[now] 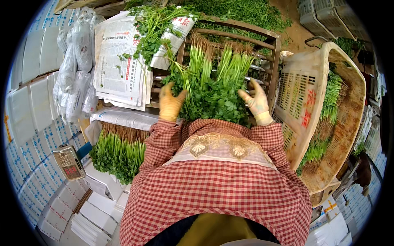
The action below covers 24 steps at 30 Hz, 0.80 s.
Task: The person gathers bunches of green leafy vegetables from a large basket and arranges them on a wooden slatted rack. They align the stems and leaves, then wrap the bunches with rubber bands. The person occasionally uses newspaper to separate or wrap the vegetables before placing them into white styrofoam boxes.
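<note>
Two bunches of leafy green stalks with brown roots, possibly coriander or celery, lie before me on a slatted rack (275, 61). Roots point away from me on both the left bunch (197, 60) and the right bunch (235, 64); their leaves meet near my body. My left hand (170, 103), in a yellowish glove, is beside the leaves on the left, thumb and fingers apart. On the other side, my right hand (256, 101) is gloved too, fingers spread around nothing. Loose stalks (154, 27) droop over a folded newspaper (174, 41) at the rack's far left.
A newspaper stack (118, 77) and filled plastic bags (77, 77) are at left. Below them, more rooted greens (120, 150) stand near a digital scale (70, 166). A tall plastic crate (295, 101) holding greens flanks my right. Loose greens (240, 13) cover the floor beyond the rack.
</note>
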Tool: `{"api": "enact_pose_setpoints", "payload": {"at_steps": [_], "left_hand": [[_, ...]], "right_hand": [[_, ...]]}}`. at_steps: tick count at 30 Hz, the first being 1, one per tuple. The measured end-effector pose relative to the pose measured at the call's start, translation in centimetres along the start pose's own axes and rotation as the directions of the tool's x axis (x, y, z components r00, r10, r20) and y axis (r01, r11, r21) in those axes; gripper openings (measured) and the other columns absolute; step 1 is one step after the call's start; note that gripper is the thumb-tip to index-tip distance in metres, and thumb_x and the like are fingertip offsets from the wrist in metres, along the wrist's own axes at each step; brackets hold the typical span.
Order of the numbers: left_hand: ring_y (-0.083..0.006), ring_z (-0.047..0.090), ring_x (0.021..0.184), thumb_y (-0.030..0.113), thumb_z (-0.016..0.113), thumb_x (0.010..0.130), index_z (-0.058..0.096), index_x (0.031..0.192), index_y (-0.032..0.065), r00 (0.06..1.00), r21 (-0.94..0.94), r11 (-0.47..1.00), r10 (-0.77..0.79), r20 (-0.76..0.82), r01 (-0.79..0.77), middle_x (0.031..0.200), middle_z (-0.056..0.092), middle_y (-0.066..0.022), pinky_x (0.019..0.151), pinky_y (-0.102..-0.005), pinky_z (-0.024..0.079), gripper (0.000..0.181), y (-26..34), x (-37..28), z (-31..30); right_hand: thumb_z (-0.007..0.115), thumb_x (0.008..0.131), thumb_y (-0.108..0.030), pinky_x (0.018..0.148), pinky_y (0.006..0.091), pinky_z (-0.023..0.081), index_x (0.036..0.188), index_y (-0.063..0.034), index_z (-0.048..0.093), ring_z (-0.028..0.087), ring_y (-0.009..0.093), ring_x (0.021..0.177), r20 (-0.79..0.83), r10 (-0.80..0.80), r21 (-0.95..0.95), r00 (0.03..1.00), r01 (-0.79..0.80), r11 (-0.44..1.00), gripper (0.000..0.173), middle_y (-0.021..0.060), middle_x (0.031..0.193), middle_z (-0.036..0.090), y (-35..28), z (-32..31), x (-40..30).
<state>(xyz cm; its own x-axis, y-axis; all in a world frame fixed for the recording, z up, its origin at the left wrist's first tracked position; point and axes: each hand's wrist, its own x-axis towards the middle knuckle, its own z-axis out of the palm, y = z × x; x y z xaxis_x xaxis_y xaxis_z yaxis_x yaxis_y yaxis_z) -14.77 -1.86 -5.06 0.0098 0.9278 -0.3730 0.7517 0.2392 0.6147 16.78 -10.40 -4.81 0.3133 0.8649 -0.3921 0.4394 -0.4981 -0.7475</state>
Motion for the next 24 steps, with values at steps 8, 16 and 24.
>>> {"api": "enact_pose_setpoints", "payload": {"at_steps": [8,16,24], "left_hand": [[-0.0283,0.065,0.097,0.032,0.068,0.088,0.059,0.119,0.0030,0.938,-0.096,0.940,0.337,0.087,-0.328,0.114,0.063,-0.0182,0.083,-0.0347,0.054,0.043,15.5,3.6,6.2],[-0.0195,0.060,0.081,0.034,0.078,0.082,0.065,0.103,-0.0011,0.921,-0.238,0.968,0.017,0.388,0.083,0.090,0.065,-0.0105,0.073,-0.0330,0.051,0.043,17.1,7.4,11.0],[-0.0103,0.055,0.073,0.012,0.073,0.086,0.070,0.092,0.0021,0.896,-0.637,0.761,0.194,0.400,0.120,0.082,0.066,-0.0001,0.069,-0.0273,0.047,0.012,15.7,6.3,10.8]], "right_hand": [[0.060,0.093,-0.021,0.096,0.0321,0.047,0.132,-0.0052,0.055,0.061,0.024,0.110,0.000,0.211,0.045,0.977,-0.211,0.976,0.042,0.0125,0.124,0.063,-5.8,0.9,9.9],[0.052,0.092,0.001,0.102,0.0305,0.040,0.136,-0.0031,0.053,0.052,0.021,0.118,0.168,0.183,0.628,0.969,-0.248,0.737,0.045,0.0135,0.129,0.057,-2.3,0.3,10.0],[0.068,0.092,-0.025,0.094,0.0301,0.045,0.129,-0.0029,0.059,0.057,0.017,0.110,0.085,0.146,0.706,0.986,-0.163,0.689,0.044,0.0106,0.122,0.062,-4.0,-0.8,8.8]]}}
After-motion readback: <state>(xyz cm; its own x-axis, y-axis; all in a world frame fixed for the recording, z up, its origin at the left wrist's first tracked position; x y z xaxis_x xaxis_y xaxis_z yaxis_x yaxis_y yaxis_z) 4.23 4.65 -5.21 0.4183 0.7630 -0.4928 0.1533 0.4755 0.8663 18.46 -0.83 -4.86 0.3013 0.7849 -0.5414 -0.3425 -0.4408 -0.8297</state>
